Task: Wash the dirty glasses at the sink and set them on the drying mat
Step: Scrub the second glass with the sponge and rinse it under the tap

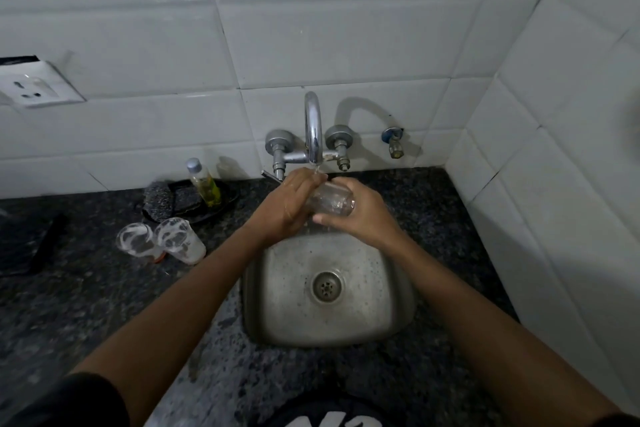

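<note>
Over the steel sink [391, 315], the right hand [363, 215] grips a glass [330, 199] under the running tap [313, 128] while the left hand [287, 204] rubs its mouth, fingers curled onto the rim. This looks like the rinse; next, likely the drying mat, not clearly visible.

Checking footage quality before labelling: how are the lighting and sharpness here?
Head view: dim, bluish light; wide-angle bending of the wall tiles; tap casts a curved shadow on the wall; glass in both hands blurs slightly under the running water; right edge smeared.
</note>
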